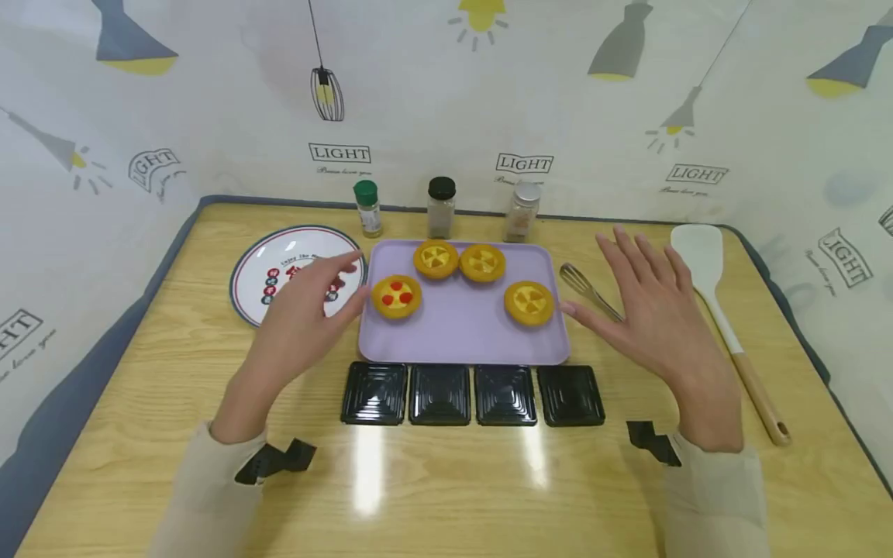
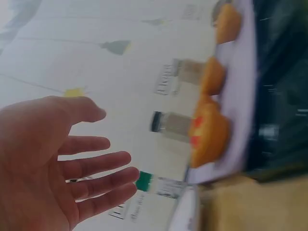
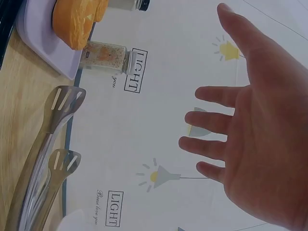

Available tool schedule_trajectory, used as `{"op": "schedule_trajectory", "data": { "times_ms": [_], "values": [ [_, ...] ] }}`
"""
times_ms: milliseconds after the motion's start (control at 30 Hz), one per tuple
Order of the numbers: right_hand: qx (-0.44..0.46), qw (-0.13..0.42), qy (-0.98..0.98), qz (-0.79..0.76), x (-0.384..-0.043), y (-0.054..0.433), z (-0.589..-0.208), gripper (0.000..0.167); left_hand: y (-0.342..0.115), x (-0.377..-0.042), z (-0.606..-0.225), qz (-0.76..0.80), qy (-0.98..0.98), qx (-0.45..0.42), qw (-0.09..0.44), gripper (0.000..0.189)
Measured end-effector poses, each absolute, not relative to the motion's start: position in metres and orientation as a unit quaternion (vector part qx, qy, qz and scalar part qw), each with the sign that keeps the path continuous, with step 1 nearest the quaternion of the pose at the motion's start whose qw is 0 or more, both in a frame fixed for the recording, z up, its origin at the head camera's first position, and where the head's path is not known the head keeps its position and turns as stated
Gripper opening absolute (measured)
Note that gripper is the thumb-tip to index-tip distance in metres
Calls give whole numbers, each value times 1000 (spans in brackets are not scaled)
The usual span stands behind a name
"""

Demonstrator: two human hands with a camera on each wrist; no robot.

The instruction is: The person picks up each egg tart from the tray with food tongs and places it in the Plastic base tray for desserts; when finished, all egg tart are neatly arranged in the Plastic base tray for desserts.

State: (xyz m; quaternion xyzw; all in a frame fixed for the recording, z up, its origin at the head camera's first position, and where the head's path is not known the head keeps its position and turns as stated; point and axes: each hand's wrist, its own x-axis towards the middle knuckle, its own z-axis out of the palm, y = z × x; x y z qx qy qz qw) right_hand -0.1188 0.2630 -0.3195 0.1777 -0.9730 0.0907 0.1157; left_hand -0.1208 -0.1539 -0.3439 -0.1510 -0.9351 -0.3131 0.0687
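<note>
One lilac tray [image 1: 453, 329] is set on the surface [image 1: 307, 511], and four tarts [image 1: 481, 263] are carried on it: one topped with red at the tray's left edge, two side by side at its far edge, one at its right edge. Four black dishes [image 1: 440, 395] are lined up just in front of the tray. Three jars [image 1: 441, 215] are stood behind it, capped in green, black and silver. One plate [image 1: 240, 283] is placed to its left; tongs [image 1: 584, 285] and, farther off, one spatula [image 1: 698, 256] are laid to its right.

On the plate, "Enjoy the" can be read above characters partly covered by the left hand [image 1: 296, 318]. On the wall cloth [image 1: 418, 62] behind the tray, "LIGHT" is printed repeatedly, with script beneath.

The left hand is held spread by the tray's left edge, its thumb near the red-topped tart. The right hand [image 1: 659, 329] is held spread to the tray's right, its thumb near the closest tart.
</note>
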Motion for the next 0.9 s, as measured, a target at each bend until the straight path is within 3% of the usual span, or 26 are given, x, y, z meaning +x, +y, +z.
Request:
{"op": "schedule_trajectory", "data": {
  "times_ms": [267, 633, 900],
  "values": [
    [170, 100, -977, 84, -119, 262, -315, 88, -162, -98, -389, -375, -921, -100, 19, 34],
    [89, 84, -989, 79, -116, 285, -321, 66, -162, -96, -426, -376, -919, -95, 63, 32],
    [44, -25, -976, 214, -112, 312, -342, 79, -158, -96, -438, -385, -912, -97, 104, 32]
  ]
}}
